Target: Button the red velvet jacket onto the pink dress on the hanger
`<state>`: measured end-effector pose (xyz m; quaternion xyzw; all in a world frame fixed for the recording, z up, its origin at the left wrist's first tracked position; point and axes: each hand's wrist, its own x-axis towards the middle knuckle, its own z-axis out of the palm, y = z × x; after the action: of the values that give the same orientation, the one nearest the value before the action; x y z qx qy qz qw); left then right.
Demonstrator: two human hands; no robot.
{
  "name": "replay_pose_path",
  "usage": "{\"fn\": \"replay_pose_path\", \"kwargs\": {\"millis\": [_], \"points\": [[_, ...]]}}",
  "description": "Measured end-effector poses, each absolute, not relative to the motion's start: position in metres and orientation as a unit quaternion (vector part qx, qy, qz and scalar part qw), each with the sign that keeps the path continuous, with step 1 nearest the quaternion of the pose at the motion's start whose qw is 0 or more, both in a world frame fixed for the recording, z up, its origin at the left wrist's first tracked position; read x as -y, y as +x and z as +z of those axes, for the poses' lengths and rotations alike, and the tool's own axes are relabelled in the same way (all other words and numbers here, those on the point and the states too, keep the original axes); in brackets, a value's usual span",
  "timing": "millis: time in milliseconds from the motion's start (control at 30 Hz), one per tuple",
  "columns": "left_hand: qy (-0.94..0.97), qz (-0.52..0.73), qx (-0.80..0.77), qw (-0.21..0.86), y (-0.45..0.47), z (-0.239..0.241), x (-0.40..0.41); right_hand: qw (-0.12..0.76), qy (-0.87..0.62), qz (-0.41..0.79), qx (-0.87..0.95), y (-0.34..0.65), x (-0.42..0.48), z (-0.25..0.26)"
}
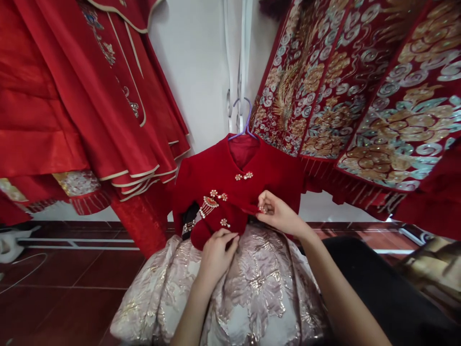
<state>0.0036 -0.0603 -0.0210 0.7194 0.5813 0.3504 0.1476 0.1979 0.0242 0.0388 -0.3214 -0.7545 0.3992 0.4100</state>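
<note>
A red jacket (212, 168) hangs on a purple hanger (246, 126) in the middle of the head view. Beaded flower fasteners run down its front: the top one (244, 176) is joined, while the lower fastener (225, 222) shows only one half. My right hand (279, 214) pinches the edge of the jacket's front flap and draws it to the right, with beads at the fingertips. At the lower hem, my left hand (219, 252) is closed on the red cloth; its fingertips are partly hidden. A fan-shaped beaded tassel (209, 205) hangs beside the left fasteners.
Shiny pale brocade fabric (252, 278) with gold flowers spreads below the jacket. Red garments (133, 129) hang at the left, and embroidered red panels (342, 96) with fringe at the right. A black surface (374, 283) stands at the lower right, above a tiled floor (72, 302).
</note>
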Motion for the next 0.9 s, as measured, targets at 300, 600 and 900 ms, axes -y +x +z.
{"fn": "replay_pose_path", "kwargs": {"millis": [300,600,900], "points": [[0.6,0.46,-0.642,0.126,-0.007,-0.036,0.043,0.255,-0.282,0.352,0.855,0.17,-0.004,0.032],[0.623,0.388,-0.666,0.135,-0.016,-0.043,0.029,0.276,-0.295,0.306,0.862,0.161,-0.007,0.023],[0.564,0.49,-0.649,0.146,-0.015,-0.051,0.029,0.382,-0.338,0.277,0.814,0.122,-0.031,-0.036]]}}
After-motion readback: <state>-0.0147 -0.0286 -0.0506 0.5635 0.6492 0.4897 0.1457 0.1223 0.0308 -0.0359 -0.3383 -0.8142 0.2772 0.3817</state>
